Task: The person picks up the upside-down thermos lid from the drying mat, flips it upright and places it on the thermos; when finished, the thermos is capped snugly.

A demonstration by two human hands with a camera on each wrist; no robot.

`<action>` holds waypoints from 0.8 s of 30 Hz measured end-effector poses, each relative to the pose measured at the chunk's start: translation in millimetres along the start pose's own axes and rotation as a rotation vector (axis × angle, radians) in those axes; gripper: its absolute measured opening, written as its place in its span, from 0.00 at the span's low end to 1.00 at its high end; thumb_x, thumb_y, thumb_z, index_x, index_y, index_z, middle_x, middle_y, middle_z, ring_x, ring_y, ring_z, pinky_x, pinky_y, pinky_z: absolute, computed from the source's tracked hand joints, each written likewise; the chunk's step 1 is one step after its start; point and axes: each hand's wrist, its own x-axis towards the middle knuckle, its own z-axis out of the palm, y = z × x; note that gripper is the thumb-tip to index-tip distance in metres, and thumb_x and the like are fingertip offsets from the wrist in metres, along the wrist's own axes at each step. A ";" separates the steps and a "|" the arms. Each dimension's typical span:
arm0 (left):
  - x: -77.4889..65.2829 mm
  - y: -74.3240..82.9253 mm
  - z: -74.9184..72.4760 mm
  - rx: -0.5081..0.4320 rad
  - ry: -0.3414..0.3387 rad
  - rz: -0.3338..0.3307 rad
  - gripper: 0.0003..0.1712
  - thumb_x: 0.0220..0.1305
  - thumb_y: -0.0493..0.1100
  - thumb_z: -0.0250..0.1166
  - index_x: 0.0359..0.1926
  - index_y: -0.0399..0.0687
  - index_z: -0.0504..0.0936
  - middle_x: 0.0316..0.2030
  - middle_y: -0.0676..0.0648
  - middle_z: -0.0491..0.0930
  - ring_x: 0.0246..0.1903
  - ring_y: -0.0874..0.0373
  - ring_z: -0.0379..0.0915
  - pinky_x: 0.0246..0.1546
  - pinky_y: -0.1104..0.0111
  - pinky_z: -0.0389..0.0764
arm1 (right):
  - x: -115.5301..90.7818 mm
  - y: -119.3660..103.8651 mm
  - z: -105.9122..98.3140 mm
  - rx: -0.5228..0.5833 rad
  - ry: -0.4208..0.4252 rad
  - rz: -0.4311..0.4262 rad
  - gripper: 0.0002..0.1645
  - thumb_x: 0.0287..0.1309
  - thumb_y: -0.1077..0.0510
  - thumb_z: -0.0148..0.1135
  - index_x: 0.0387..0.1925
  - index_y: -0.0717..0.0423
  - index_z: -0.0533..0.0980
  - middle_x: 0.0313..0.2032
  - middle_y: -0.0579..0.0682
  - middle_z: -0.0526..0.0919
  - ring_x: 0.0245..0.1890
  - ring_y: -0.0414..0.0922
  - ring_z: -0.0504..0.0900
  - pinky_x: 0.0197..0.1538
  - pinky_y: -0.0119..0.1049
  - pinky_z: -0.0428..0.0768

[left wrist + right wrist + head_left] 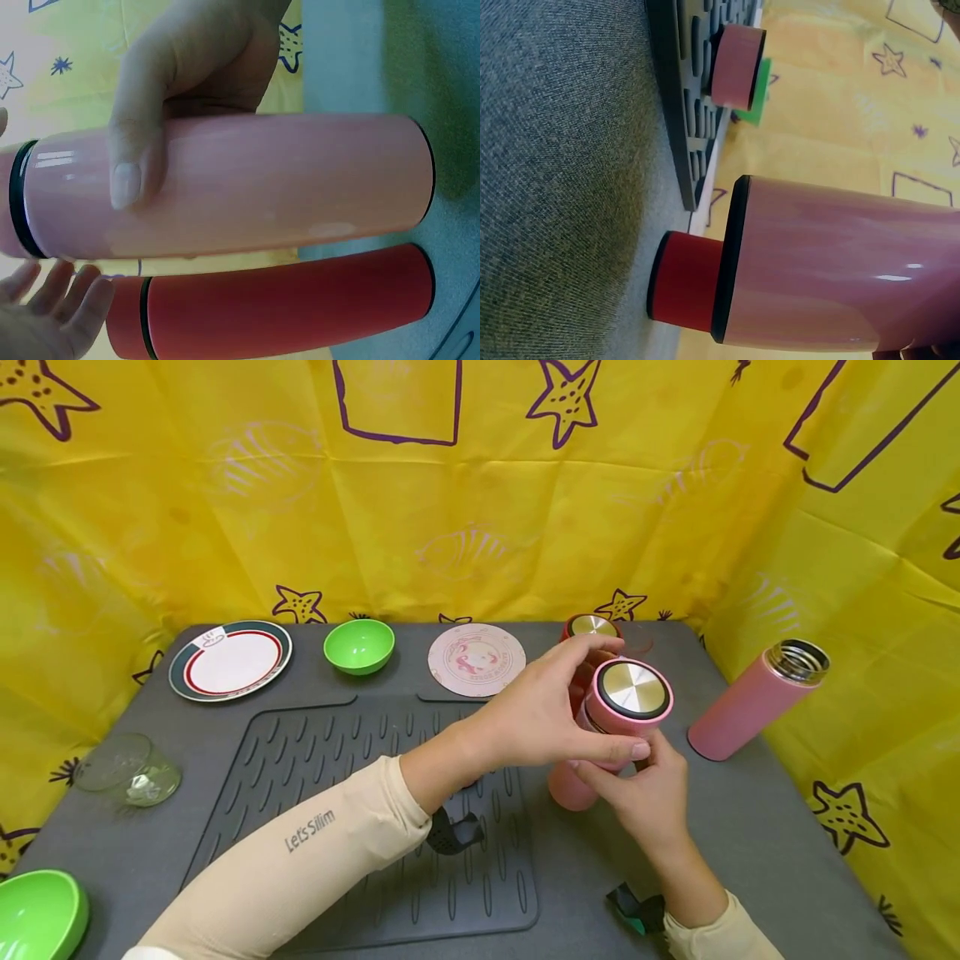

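Observation:
A glossy pink bottle [588, 781] with a silver-topped lid [635, 690] stands tilted between both hands. My right hand [648, 802] grips its body, the thumb across the front, as the left wrist view also shows. Around the lid my left hand [543, 706] is spread, thumb on the near side, the other fingers [86, 304] fairly straight on the far side by the black ring. In the right wrist view the bottle's black-rimmed base [731, 259] is off the table. Just behind is a red bottle [285, 311], upright and partly hidden by the left hand in the head view.
An open pink bottle [750, 706] stands at the right. A pink lid [736, 67] sits on the dark drying mat [300, 727]. Along the back are a plate [232, 664], a green bowl [359, 647] and a pink round mat [477, 660]; a glass [150, 777] lies left.

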 end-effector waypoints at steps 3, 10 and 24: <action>0.6 0.2 3.6 0.030 0.065 0.015 0.49 0.42 0.51 0.82 0.61 0.46 0.65 0.49 0.53 0.70 0.45 0.64 0.70 0.44 0.75 0.77 | 0.6 0.1 0.6 -0.018 0.002 -0.019 0.37 0.28 0.73 0.80 0.48 0.63 0.79 0.42 0.44 0.83 0.39 0.37 0.80 0.41 0.25 0.77; -0.5 -0.7 5.8 0.037 0.118 0.024 0.38 0.42 0.49 0.82 0.52 0.47 0.71 0.45 0.54 0.73 0.43 0.65 0.72 0.43 0.76 0.77 | 0.8 -0.2 2.0 -0.007 -0.008 -0.032 0.40 0.27 0.75 0.81 0.50 0.64 0.78 0.45 0.47 0.83 0.41 0.39 0.81 0.44 0.26 0.79; -4.1 -2.8 5.5 -0.028 0.054 0.056 0.50 0.48 0.44 0.78 0.68 0.49 0.58 0.55 0.47 0.65 0.49 0.61 0.68 0.49 0.74 0.75 | 0.1 -2.1 1.4 -0.020 -0.001 -0.019 0.34 0.29 0.72 0.80 0.47 0.62 0.80 0.40 0.44 0.84 0.34 0.39 0.80 0.35 0.26 0.77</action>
